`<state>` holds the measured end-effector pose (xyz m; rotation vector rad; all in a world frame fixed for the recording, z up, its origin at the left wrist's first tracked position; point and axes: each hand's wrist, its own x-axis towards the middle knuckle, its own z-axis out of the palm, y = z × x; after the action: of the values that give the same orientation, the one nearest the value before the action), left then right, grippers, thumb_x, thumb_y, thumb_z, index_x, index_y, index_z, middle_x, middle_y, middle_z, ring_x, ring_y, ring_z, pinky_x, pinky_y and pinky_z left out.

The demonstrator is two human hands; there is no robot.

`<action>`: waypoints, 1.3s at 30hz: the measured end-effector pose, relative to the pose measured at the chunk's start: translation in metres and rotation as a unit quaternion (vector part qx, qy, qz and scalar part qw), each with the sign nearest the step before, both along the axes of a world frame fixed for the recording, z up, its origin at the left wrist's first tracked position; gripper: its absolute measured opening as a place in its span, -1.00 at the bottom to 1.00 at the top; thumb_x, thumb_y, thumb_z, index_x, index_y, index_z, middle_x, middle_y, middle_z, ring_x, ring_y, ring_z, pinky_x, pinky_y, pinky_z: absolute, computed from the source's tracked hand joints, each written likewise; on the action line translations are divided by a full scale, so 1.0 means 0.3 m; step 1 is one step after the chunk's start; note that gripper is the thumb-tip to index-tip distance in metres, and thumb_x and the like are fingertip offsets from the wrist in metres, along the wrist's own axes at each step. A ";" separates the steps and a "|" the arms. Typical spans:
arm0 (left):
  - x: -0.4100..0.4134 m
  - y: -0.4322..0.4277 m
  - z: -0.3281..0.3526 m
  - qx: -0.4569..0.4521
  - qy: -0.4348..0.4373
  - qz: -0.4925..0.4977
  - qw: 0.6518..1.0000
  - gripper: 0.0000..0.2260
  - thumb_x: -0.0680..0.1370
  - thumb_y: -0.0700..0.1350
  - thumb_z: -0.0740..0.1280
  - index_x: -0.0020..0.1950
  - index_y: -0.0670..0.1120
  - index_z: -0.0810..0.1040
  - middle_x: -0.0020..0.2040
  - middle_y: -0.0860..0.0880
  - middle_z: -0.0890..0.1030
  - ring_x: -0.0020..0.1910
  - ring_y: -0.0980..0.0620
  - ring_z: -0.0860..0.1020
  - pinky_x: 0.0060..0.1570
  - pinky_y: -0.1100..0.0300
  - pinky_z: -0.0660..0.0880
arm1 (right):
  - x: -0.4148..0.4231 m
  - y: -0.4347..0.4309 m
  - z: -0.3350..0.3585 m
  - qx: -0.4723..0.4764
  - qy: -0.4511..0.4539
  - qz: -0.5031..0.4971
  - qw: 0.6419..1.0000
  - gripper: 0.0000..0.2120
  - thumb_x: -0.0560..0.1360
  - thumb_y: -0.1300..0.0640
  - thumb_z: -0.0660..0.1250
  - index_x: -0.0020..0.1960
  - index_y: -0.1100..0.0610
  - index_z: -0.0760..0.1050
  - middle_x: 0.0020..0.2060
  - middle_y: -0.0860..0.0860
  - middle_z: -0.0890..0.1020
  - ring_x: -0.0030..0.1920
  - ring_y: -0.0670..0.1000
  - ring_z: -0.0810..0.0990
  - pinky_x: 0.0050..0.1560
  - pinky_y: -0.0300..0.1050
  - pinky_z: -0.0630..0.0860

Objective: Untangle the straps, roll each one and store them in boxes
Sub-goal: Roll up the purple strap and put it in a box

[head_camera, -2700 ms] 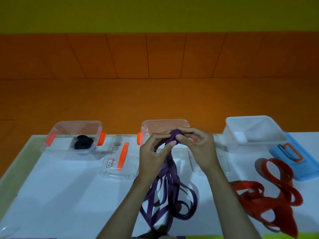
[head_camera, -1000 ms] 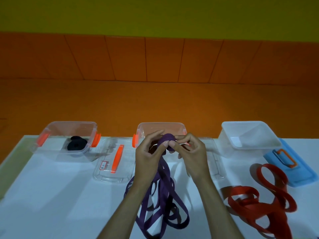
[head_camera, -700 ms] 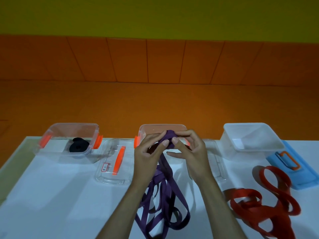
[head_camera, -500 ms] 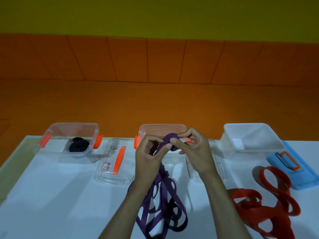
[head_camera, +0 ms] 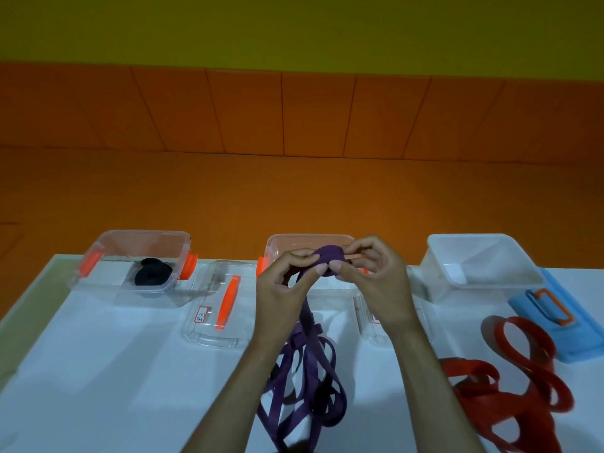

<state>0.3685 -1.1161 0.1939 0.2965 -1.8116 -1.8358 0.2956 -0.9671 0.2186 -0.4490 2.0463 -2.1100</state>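
Note:
Both hands hold a purple strap [head_camera: 305,380] above the white table. My left hand [head_camera: 282,289] and my right hand [head_camera: 376,282] pinch its small rolled part [head_camera: 328,256] between fingertips, in front of the middle clear box [head_camera: 307,240]. The loose rest of the strap hangs down and lies in loops on the table near me. A red strap [head_camera: 523,380] lies tangled at the right. A rolled black strap [head_camera: 152,276] sits inside the left clear box [head_camera: 108,250].
A clear lid with an orange handle [head_camera: 217,305] lies between the left and middle boxes. Another clear lid [head_camera: 372,322] lies under my right wrist. A white box [head_camera: 477,266] stands at the right with a blue lid [head_camera: 562,322] beside it.
My fingers have kept turning the purple roll, which has grown slightly. The loose purple loops on the table have shifted a little. The red strap and the boxes have stayed put.

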 end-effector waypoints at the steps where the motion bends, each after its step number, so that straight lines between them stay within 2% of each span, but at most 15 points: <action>1: 0.001 0.001 0.002 -0.005 0.001 -0.006 1.000 -0.82 0.50 -0.24 0.54 0.06 -0.04 0.74 0.08 0.05 0.74 0.19 0.04 0.67 0.22 0.16 0.59 | 0.001 0.000 0.003 -0.020 -0.004 -0.003 1.000 -0.75 0.42 0.23 0.62 0.00 0.06 0.61 -0.04 0.03 0.71 0.00 0.09 0.73 -0.05 0.02 0.71; 3: 0.005 -0.002 0.010 -0.011 0.002 -0.017 1.000 -0.77 0.51 -0.23 0.52 0.15 -0.03 0.74 0.13 0.08 0.73 0.22 0.05 0.65 0.21 0.24 0.55 | 0.008 0.000 0.001 -0.055 -0.021 0.009 0.998 -0.75 0.46 0.25 0.58 0.06 0.02 0.65 0.04 0.02 0.71 0.12 0.12 0.71 0.01 0.06 0.71; 5: 0.005 -0.013 0.024 -0.008 0.005 -0.024 1.000 -0.76 0.53 -0.23 0.51 0.17 -0.04 0.74 0.14 0.08 0.73 0.23 0.07 0.64 0.19 0.28 0.53 | 0.018 0.002 -0.002 -0.068 -0.043 0.032 0.996 -0.80 0.47 0.23 0.56 0.05 0.06 0.64 0.08 0.02 0.71 0.17 0.12 0.69 0.01 0.14 0.71; 9: 0.004 -0.004 0.054 -0.016 0.005 -0.019 1.000 -0.77 0.50 -0.24 0.56 0.13 -0.08 0.73 0.07 0.06 0.75 0.14 0.09 0.69 0.13 0.28 0.57 | 0.010 0.020 0.002 -0.028 -0.020 0.005 0.999 -0.74 0.39 0.13 0.60 -0.06 0.18 0.57 0.03 0.06 0.70 0.04 0.16 0.75 -0.10 0.11 0.72; 13: -0.002 0.009 0.067 -0.016 0.002 -0.001 1.000 -0.79 0.47 -0.19 0.60 0.07 -0.10 0.71 0.03 0.02 0.74 0.10 0.05 0.70 0.14 0.18 0.61 | -0.003 0.029 0.035 -0.017 0.042 -0.032 0.998 -0.80 0.44 0.21 0.59 -0.07 0.20 0.59 -0.04 0.02 0.71 -0.02 0.10 0.75 -0.10 0.02 0.72; 16: -0.016 -0.013 0.083 -0.070 -0.031 -0.025 0.997 -0.70 0.47 -0.13 0.61 0.18 -0.03 0.72 0.07 0.12 0.74 0.11 0.17 0.69 0.15 0.29 0.59 | -0.022 0.042 0.059 0.068 0.171 -0.059 0.981 -0.84 0.46 0.16 0.59 -0.05 0.15 0.64 -0.09 -0.10 0.70 0.03 -0.04 0.70 0.00 -0.12 0.65; 18: -0.029 -0.030 0.093 -0.119 -0.060 -0.048 0.990 -0.70 0.49 -0.11 0.59 0.22 0.01 0.72 0.06 0.19 0.73 0.08 0.21 0.67 0.13 0.30 0.59 | -0.032 0.042 0.071 0.115 0.234 -0.058 0.964 -0.85 0.46 0.15 0.59 -0.03 0.14 0.66 -0.07 -0.08 0.69 0.02 -0.07 0.67 -0.02 -0.14 0.65; 22: -0.059 -0.072 0.102 -0.190 -0.093 -0.125 0.969 -0.75 0.56 -0.05 0.52 0.23 0.06 0.70 0.15 0.22 0.70 0.04 0.13 0.65 0.04 0.19 0.59 | -0.043 0.052 0.092 0.125 0.254 -0.056 0.957 -0.87 0.47 0.16 0.58 -0.03 0.09 0.66 -0.06 -0.11 0.68 -0.01 -0.09 0.67 -0.08 -0.20 0.66; 26: -0.081 -0.129 0.110 -0.261 -0.128 -0.174 0.941 -0.72 0.55 0.05 0.51 0.26 0.10 0.69 0.16 0.18 0.63 0.14 0.02 0.59 0.13 0.05 0.56 | -0.052 0.062 0.110 0.145 0.254 -0.029 0.956 -0.84 0.46 0.16 0.58 -0.03 0.00 0.64 -0.06 -0.19 0.67 0.00 -0.11 0.66 -0.09 -0.29 0.63; 29: -0.081 -0.136 0.127 -0.217 -0.094 -0.173 0.956 -0.71 0.52 -0.04 0.54 0.24 0.01 0.71 0.21 0.14 0.66 0.17 0.14 0.62 0.16 0.19 0.54 | -0.052 0.054 0.110 0.095 0.203 -0.042 0.974 -0.85 0.44 0.13 0.60 -0.06 0.01 0.65 -0.08 -0.15 0.70 0.04 -0.06 0.68 0.01 -0.19 0.63; 31: -0.073 -0.124 0.137 -0.121 -0.055 -0.173 0.976 -0.70 0.49 -0.10 0.55 0.21 -0.05 0.72 0.19 0.08 0.72 0.21 0.12 0.65 0.22 0.18 0.56 | -0.045 0.043 0.101 0.036 0.145 -0.049 0.988 -0.84 0.46 0.15 0.58 -0.05 0.11 0.62 -0.04 -0.09 0.71 0.05 0.00 0.71 0.06 -0.04 0.65; 33: -0.066 -0.107 0.147 -0.029 -0.022 -0.154 0.987 -0.70 0.44 -0.14 0.56 0.16 -0.08 0.72 0.12 0.04 0.75 0.15 0.06 0.70 0.14 0.18 0.61 | -0.026 0.025 0.085 -0.050 0.057 -0.030 0.997 -0.82 0.49 0.22 0.54 -0.03 0.25 0.55 0.04 0.03 0.70 0.09 0.09 0.72 0.04 0.06 0.70; 35: -0.068 -0.092 0.148 0.021 -0.011 -0.122 0.992 -0.70 0.42 -0.15 0.57 0.14 -0.10 0.73 0.09 0.02 0.76 0.14 0.04 0.71 0.12 0.18 0.62 | -0.008 0.015 0.059 -0.102 0.002 -0.006 0.995 -0.79 0.54 0.26 0.49 -0.01 0.32 0.48 0.13 0.21 0.65 0.16 0.16 0.71 0.06 0.10 0.70; 37: -0.067 -0.081 0.140 0.039 -0.018 -0.110 0.993 -0.68 0.42 -0.15 0.58 0.17 -0.11 0.72 0.06 -0.02 0.77 0.11 0.00 0.72 0.12 0.14 0.64 | 0.000 0.017 0.046 -0.081 0.008 0.000 0.997 -0.77 0.53 0.22 0.51 -0.01 0.32 0.50 0.11 0.22 0.67 0.17 0.14 0.70 0.11 0.04 0.68; 39: -0.058 -0.081 0.128 0.054 -0.031 -0.105 0.992 -0.66 0.43 -0.16 0.58 0.19 -0.11 0.70 0.01 -0.08 0.77 0.05 -0.06 0.74 0.08 0.10 0.67 | -0.001 0.025 0.050 -0.026 0.041 -0.009 0.999 -0.78 0.48 0.20 0.54 -0.07 0.31 0.55 0.00 0.10 0.74 0.10 0.04 0.72 0.06 -0.13 0.65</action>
<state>0.3511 -1.1403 0.2322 0.2102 -1.8470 -2.0959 0.2953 -0.9595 0.2337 -0.5342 2.0499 -2.1951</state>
